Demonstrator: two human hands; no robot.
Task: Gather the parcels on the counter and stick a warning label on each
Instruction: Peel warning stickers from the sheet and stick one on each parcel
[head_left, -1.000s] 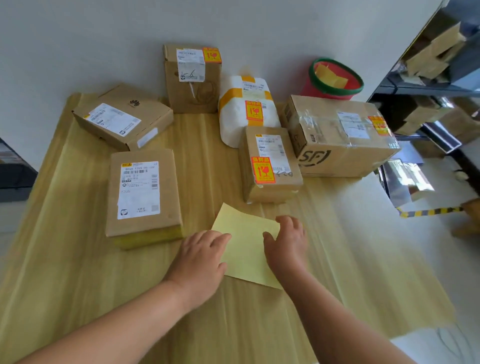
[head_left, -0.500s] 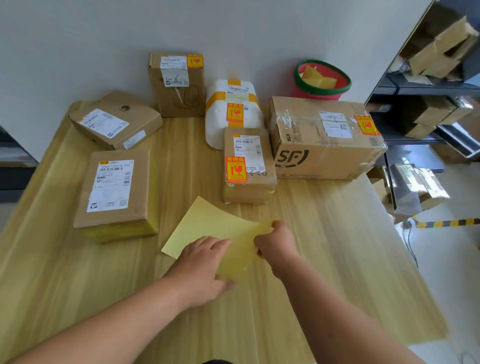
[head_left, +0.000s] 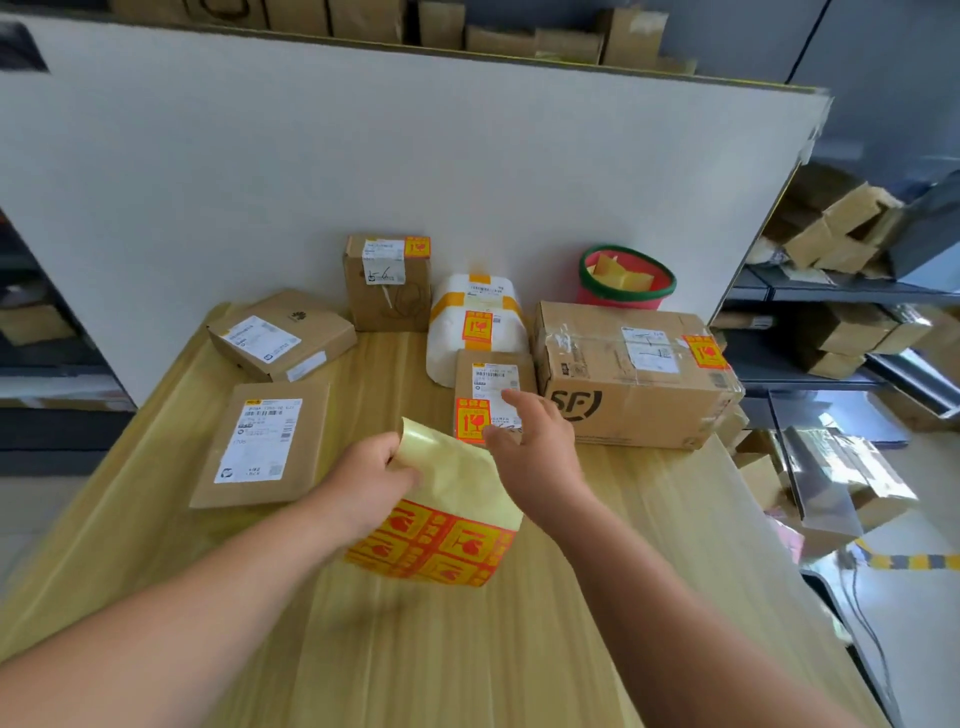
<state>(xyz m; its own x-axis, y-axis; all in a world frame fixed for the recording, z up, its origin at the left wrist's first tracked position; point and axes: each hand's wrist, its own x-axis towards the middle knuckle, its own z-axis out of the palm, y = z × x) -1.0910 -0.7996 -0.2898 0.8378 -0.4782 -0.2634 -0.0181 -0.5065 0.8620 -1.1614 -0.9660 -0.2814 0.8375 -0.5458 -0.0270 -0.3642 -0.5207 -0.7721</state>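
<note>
My left hand (head_left: 376, 475) grips a yellow label sheet (head_left: 452, 499) lifted off the wooden counter (head_left: 649, 545); red-and-yellow warning stickers show on its lower part. My right hand (head_left: 535, 441) hovers just right of the sheet with fingers spread, over a small brown parcel (head_left: 493, 364) bearing a warning label. Several parcels lie behind: a flat box (head_left: 262, 449) and a slanted box (head_left: 283, 340) at the left without orange labels, an upright box (head_left: 387, 283), a white bag parcel (head_left: 475, 325) and a big SF carton (head_left: 636, 382), all three labelled.
A white partition (head_left: 363, 166) backs the counter. A red bin with green rim (head_left: 626, 280) holding yellow backing paper stands behind the SF carton. Shelves with more cartons (head_left: 841, 234) fill the right side; the counter's right edge drops to the floor.
The sheet has been lifted off the counter and turned so its printed stickers show. My left hand now holds it; my right hand let go and rose. The view tilted up.
</note>
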